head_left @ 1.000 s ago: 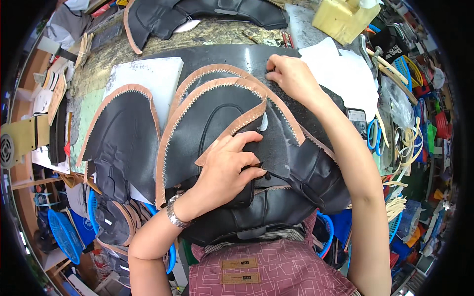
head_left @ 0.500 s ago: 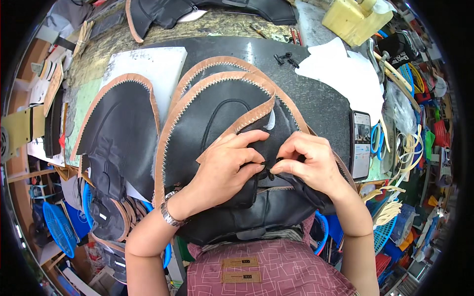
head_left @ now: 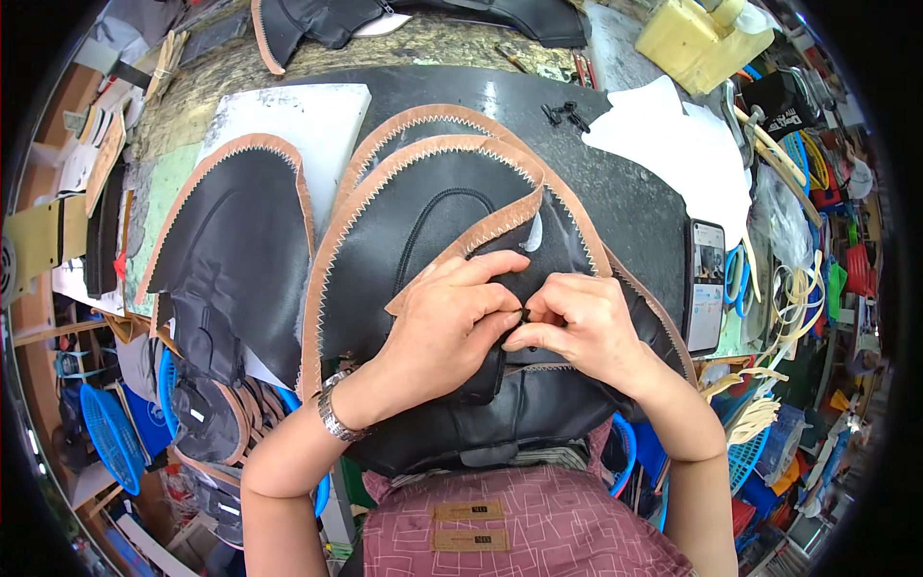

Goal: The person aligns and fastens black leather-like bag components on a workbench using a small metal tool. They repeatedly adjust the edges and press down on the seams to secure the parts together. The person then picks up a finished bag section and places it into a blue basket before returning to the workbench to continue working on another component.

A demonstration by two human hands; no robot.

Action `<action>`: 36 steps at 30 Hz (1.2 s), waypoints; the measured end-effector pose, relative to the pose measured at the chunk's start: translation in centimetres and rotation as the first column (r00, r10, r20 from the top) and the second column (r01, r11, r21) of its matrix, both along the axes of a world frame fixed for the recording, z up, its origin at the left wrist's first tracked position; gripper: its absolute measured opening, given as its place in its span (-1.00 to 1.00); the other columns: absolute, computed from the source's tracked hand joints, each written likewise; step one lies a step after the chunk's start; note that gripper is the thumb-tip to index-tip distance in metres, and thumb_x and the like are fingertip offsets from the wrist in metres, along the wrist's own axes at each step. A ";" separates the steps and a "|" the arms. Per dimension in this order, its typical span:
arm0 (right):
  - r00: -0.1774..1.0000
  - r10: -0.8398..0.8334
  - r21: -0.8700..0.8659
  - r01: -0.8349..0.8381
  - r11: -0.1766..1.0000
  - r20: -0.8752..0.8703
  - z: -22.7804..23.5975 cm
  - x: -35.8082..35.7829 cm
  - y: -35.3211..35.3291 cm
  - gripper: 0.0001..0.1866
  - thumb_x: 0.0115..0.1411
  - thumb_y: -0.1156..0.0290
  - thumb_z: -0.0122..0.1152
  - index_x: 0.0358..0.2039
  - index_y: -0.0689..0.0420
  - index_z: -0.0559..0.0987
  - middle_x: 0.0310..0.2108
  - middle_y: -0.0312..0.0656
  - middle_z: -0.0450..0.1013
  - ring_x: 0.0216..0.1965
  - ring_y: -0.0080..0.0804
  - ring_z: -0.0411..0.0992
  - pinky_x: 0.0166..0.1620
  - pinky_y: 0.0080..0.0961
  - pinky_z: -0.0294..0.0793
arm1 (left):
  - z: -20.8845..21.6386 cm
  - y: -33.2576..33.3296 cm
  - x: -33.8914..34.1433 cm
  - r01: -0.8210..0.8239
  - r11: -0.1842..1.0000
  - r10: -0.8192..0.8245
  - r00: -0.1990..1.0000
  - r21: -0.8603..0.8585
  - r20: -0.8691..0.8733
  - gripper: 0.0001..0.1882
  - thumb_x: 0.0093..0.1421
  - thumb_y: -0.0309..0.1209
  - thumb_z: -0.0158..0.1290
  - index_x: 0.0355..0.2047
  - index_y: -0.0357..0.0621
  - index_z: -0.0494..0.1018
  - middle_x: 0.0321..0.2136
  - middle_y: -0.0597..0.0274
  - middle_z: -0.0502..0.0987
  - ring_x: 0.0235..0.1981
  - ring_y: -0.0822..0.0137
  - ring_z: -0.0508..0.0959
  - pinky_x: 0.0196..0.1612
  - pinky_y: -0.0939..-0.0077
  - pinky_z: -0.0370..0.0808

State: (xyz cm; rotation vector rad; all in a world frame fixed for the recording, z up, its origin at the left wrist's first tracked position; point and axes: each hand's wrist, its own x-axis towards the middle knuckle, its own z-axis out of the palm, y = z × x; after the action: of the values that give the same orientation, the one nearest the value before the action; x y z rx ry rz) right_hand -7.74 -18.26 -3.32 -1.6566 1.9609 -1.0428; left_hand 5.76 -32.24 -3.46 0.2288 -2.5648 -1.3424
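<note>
L hand (head_left: 447,317) pinches small dark pc. (head_left: 524,315); R hand (head_left: 582,322) is beside, fingers curled at it, grip I can't tell. Smooth blk leather upper (head_left: 370,260) lies under them, curved tan edge (head_left: 452,143) zigzag-stitched.

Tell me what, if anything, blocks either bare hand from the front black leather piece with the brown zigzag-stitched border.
Nothing visible does. The left hand lies over the black leather piece; the right hand is close beside it, at a small dark part, mostly hidden.
</note>
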 end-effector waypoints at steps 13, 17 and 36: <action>0.889 0.049 -0.449 -0.277 0.849 -0.456 0.4 8.6 3.0 -0.63 -0.07 0.20 0.32 -0.31 0.19 0.55 -0.49 -0.32 0.39 -0.58 -0.55 0.31 -0.56 -0.65 0.25 | -0.2 0.9 -0.3 -0.043 0.999 0.043 0.999 -0.021 -0.017 -0.91 0.03 -0.39 0.14 -0.52 -0.12 0.49 -0.22 0.28 0.46 -0.15 0.24 0.43 -0.09 0.34 0.25; 0.893 0.425 0.041 -0.424 0.905 -0.149 -3.0 14.2 -1.7 -0.64 0.01 0.35 0.23 -0.18 0.24 0.49 -0.39 -0.17 0.47 -0.33 -0.31 0.46 -0.25 -0.46 0.46 | -0.9 1.2 -1.3 -0.052 0.988 0.039 0.995 -0.148 -0.093 -0.91 0.02 -0.39 0.14 -0.55 -0.10 0.47 -0.27 0.32 0.46 -0.24 0.23 0.42 -0.12 0.31 0.22; 0.890 0.407 -0.039 -0.423 0.905 -0.206 -1.0 13.8 0.0 -0.87 0.00 0.36 0.09 -0.48 0.14 0.44 -0.27 -0.15 0.40 -0.20 -0.25 0.35 -0.13 -0.32 0.36 | -0.3 0.1 -1.6 0.022 0.998 -0.023 1.000 -0.060 -0.011 -0.89 0.05 -0.37 0.15 -0.51 -0.12 0.50 -0.58 0.31 0.41 -0.41 0.33 0.37 -0.15 0.45 0.24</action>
State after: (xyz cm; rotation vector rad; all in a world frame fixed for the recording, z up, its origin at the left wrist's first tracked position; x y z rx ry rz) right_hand 6.02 -18.21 -4.29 -2.1719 1.5736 -0.8310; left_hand 4.18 -32.14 -3.75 0.1815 -2.6006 -1.2688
